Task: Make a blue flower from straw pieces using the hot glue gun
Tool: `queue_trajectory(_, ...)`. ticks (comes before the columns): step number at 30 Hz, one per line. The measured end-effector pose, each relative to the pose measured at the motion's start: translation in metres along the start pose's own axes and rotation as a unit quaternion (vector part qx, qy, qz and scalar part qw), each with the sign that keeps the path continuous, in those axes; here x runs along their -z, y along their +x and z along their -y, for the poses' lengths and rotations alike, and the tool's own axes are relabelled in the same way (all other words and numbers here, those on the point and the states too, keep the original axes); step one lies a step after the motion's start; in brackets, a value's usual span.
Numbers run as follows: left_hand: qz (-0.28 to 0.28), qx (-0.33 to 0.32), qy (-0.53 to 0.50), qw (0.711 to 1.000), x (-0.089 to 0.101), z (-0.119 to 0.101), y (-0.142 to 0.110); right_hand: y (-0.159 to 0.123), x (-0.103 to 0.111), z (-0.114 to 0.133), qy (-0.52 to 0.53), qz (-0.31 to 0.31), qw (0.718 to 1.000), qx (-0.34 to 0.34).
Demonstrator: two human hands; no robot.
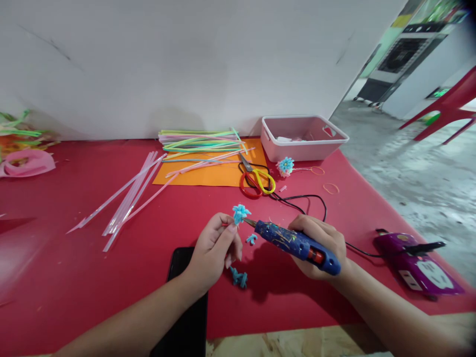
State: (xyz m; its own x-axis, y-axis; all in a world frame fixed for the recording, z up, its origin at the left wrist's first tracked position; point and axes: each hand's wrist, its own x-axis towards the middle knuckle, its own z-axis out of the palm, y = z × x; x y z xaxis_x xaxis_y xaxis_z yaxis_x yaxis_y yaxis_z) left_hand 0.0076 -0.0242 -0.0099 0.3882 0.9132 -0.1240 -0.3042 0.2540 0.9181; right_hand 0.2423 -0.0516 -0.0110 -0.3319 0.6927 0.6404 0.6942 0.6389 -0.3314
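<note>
My left hand [217, 244] pinches a small light-blue pipe-cleaner flower [241, 213] between thumb and forefinger above the red table. In my right hand [323, 240] is a dark blue hot glue gun [286, 239], its fingers wrapped round the handle. The gun's metal nozzle points left and meets or nearly meets the flower's right side; I cannot tell if they touch. Beneath the hands lie a few bent blue pipe-cleaner pieces [238, 277] and a smaller blue piece [252, 239]. A black phone [182, 258] lies partly under my left forearm.
Pipe cleaners [203, 141] lie on an orange sheet [208, 176], near scissors [256, 176] with red and yellow handles. A finished-looking flower [286, 166] sits before a pink basket [297, 151]. Clear plastic strips [134, 196] lie left; a purple power strip [418, 265] stands right, with a black cord.
</note>
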Motion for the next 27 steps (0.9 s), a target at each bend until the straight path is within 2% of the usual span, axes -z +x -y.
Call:
queue_trajectory(11,0.025,0.004,-0.038,0.999,0.004,0.0042,0.0012,0.0008,0.0001,-0.0009,0.012,0.006,1.0,0.019)
queue_trajectory(21,0.035,0.007,-0.049,0.998,0.0043,0.0068,0.0017,0.0006,0.0016,0.0026,-0.002,0.0,1.0,-0.016)
queue_trajectory(27,0.025,0.032,-0.065,0.997,0.0018,0.003,0.0009,0.0011,0.0002,-0.0007,0.01,0.006,1.0,0.013)
